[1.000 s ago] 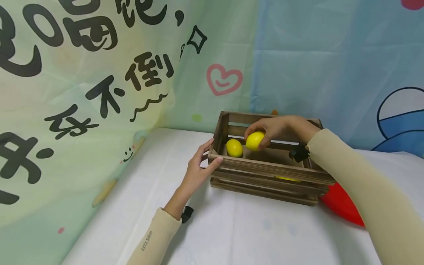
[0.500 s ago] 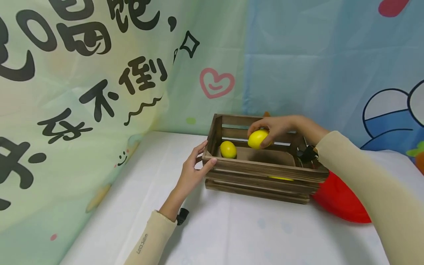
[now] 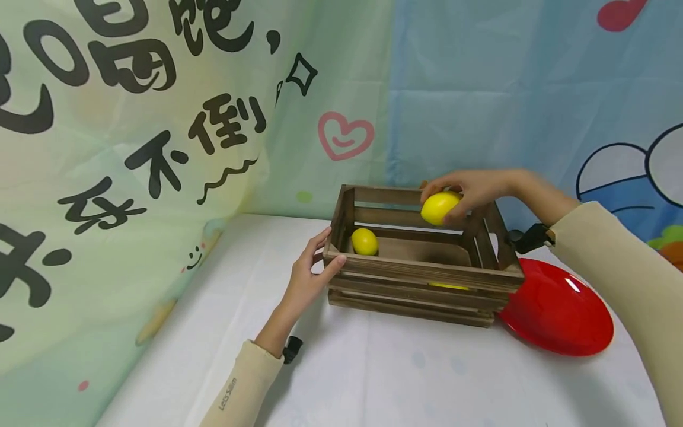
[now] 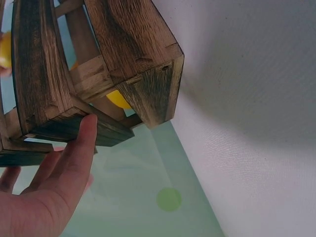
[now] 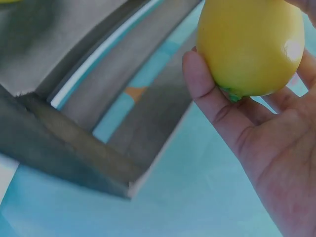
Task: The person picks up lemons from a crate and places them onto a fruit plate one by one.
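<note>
A dark wooden slatted crate (image 3: 421, 274) stands on the white table. My right hand (image 3: 469, 191) grips a yellow lemon (image 3: 440, 207) above the crate's far right part, over its rim; the right wrist view shows the lemon (image 5: 249, 47) held between thumb and fingers (image 5: 210, 94). My left hand (image 3: 309, 274) holds the crate's near left corner, thumb on the top rail (image 4: 81, 143). A second lemon (image 3: 364, 241) lies inside at the left. A third yellow fruit (image 3: 449, 286) shows through the front slats.
A red plate (image 3: 557, 308) lies on the table right of the crate, close to its corner. Printed cloth backdrops (image 3: 160, 118) hang behind and at the left. White tabletop (image 3: 373, 373) stretches in front of the crate.
My right hand has lifted the lemon up and to the right, from inside the crate to above its rim. The left hand has stayed on the crate's corner.
</note>
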A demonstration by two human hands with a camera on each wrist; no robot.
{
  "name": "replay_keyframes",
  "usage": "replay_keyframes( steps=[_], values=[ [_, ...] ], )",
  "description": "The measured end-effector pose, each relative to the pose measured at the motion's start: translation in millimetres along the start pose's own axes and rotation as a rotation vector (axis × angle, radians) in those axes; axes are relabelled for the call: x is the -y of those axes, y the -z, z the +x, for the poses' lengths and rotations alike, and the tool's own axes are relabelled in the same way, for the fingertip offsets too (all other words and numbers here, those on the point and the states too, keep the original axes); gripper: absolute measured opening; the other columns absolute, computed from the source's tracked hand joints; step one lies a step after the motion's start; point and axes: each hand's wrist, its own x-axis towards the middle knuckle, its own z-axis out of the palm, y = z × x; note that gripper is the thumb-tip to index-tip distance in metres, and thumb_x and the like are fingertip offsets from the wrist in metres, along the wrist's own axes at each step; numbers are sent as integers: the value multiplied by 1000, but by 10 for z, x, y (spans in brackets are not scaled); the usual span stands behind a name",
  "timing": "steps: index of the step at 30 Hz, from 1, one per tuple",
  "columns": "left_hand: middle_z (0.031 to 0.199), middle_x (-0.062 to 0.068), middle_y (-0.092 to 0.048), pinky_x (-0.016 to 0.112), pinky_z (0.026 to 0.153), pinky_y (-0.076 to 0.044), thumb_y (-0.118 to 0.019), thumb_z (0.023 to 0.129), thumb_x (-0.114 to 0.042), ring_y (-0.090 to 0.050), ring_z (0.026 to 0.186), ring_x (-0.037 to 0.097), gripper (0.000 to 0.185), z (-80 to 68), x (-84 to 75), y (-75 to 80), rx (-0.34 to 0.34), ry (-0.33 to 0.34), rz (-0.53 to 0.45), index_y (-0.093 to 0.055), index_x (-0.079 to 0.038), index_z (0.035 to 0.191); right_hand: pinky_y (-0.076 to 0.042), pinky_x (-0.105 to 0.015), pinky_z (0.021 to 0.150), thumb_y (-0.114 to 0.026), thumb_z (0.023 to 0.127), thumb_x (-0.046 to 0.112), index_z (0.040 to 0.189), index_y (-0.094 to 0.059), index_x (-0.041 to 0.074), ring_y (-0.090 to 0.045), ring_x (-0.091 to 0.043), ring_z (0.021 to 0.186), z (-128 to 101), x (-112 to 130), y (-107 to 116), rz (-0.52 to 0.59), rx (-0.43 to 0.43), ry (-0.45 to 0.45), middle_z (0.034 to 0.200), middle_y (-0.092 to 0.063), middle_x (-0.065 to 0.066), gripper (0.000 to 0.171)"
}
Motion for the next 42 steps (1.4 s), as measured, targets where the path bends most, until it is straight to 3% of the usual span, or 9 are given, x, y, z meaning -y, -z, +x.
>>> replay_keyframes(
  steps=[10,18,22,26,30,34,42],
  values=[
    [152,7,-39,46,85,-57,-65,96,-22,-48,128,38,62,3,-62,-6,6,47,-25,-37,-25,151,-50,-36,76,-72,88,13,133,-52,5,-51,-28,98,-391,-75,95,-53,-133,-37,131,-49,-12,51],
    [149,20,-40,48,91,-53,-62,96,-15,-47,129,42,62,-82,-440,55,26,63,-8,-34,-8,151,-55,-37,75,-70,89,11,135,-49,7,-56,-28,95,-729,-259,99,-18,-271,-82,126,-51,-9,50],
    [148,21,-40,50,90,-53,-62,97,-14,-47,128,43,61,-93,-478,83,13,56,5,-35,-7,150,-54,-34,74,-70,89,10,134,-51,10,-56,-25,95,-878,-419,75,-9,-387,-98,122,-53,-3,49],
    [148,21,-40,49,84,-56,-61,97,-14,-49,126,45,61,-97,-421,61,26,60,-3,-34,-9,151,-54,-30,73,-69,89,7,134,-52,8,-58,-23,92,-1066,-628,-29,-5,-476,-110,116,-55,3,49],
    [150,19,-38,50,84,-56,-62,96,-17,-48,128,44,62,-58,-213,5,30,53,-14,-34,-13,152,-54,-29,69,-68,90,6,134,-51,6,-62,-24,84,-1230,-808,-158,0,-525,-153,111,-57,4,48],
    [151,14,-38,51,84,-56,-64,96,-22,-48,128,42,63,-42,-26,-26,20,62,-19,-35,-21,152,-52,-30,71,-69,90,9,135,-51,7,-59,-20,89,-1319,-934,-287,-9,-540,-214,115,-54,3,49],
    [149,10,-42,46,83,-57,-64,96,-29,-50,126,38,62,-49,-24,0,16,28,-11,-35,-31,151,-55,-33,70,-67,92,11,137,-46,5,-59,-22,89,-1370,-1116,-501,67,-520,-248,120,-51,-11,51]
  ],
)
